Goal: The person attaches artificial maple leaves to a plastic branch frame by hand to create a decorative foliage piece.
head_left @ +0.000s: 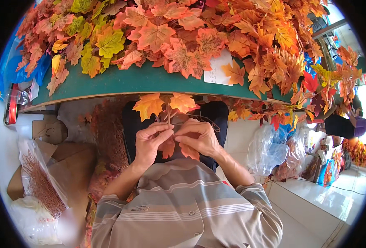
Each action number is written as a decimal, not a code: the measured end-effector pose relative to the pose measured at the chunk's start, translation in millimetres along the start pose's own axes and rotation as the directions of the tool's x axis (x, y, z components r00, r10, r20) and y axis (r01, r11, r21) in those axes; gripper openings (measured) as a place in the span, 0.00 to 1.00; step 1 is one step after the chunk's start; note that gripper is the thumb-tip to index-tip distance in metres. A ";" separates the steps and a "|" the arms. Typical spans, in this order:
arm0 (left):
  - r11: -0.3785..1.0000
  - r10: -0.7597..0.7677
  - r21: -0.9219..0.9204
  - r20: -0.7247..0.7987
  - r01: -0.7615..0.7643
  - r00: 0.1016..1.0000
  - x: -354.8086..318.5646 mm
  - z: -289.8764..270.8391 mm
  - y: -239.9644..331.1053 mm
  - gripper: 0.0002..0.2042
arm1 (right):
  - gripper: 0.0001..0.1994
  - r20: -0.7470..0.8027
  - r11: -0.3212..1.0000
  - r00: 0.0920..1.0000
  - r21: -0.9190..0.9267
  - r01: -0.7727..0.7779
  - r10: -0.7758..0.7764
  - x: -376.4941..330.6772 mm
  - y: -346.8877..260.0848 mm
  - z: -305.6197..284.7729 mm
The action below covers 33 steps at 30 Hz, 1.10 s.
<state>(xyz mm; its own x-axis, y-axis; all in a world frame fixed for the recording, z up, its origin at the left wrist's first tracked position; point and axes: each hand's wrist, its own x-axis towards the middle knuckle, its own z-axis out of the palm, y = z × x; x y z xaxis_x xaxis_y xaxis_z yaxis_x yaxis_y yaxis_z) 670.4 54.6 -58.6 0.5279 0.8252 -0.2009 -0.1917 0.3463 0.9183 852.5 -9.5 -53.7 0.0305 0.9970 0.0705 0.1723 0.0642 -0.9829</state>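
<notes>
In front of my shirt, my left hand [152, 142] is closed, thumb and fingers pinching the thin brown stem [169, 117] of an artificial maple leaf sprig. An orange-yellow leaf [149, 106] spreads from it just below the table edge, with another yellow-orange leaf [182, 102] to its right. Close beside, my right hand [200, 137] is closed in a pinch; what lies between its fingertips is hidden. Orange leaves [189, 152] hang beneath both hands. A thin brown strand [209, 120] curves out behind the right hand.
A green table [121, 82] ahead bears a big heap of artificial autumn leaves [156, 35] and a white paper [219, 70]. To the left are a red-and-metal tool [12, 104], cardboard [73, 165] and bagged brown stems [44, 184]. Clear plastic bags [269, 149] lie right; a person [342, 124] is beyond.
</notes>
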 end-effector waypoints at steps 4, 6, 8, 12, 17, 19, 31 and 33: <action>0.997 0.029 0.067 -0.013 -0.028 0.999 -3.1 0.8 0.6 0.08 | 0.04 0.014 1.000 1.000 -0.004 -0.023 0.023 -3.4 -0.4 1.6; 1.000 0.000 -0.020 0.009 0.000 1.000 -5.1 4.7 7.9 0.07 | 0.05 0.007 1.000 1.000 0.006 -0.022 0.022 -3.5 0.0 2.0; 1.000 0.025 -0.001 -0.004 -0.025 1.000 -4.7 2.9 1.8 0.07 | 0.05 0.003 1.000 1.000 0.017 -0.020 0.020 -3.8 -0.8 2.6; 0.993 0.090 0.072 0.006 -0.090 0.996 -5.5 2.7 1.2 0.07 | 0.04 -0.007 0.999 0.999 0.026 -0.047 0.047 -3.5 -2.6 3.7; 0.986 0.134 0.104 -0.013 -0.132 0.991 -5.2 4.5 -1.4 0.07 | 0.07 -0.041 0.998 0.998 0.044 -0.047 0.049 -4.2 0.3 5.9; 0.994 0.081 0.077 -0.026 -0.078 0.996 -5.2 6.3 -0.2 0.07 | 0.04 -0.016 0.998 0.999 0.037 -0.048 0.049 -3.8 1.0 4.2; 0.990 0.086 0.118 -0.017 -0.083 0.996 -13.5 1.1 -14.0 0.05 | 0.05 -0.106 0.998 0.993 -0.002 0.061 -0.060 -6.6 -3.6 13.5; 0.998 -0.034 0.056 -0.008 0.035 0.999 -11.3 0.7 -13.0 0.05 | 0.05 -0.108 0.998 0.992 -0.020 0.062 -0.064 -5.8 -0.3 12.2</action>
<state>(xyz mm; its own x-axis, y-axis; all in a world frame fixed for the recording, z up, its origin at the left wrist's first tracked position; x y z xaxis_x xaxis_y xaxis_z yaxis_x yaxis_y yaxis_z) 667.5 40.4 -68.0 0.5279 0.8162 -0.2348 -0.1269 0.3492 0.9284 840.3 -14.8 -55.9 0.1251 0.9806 0.1511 0.1932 0.1253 -0.9731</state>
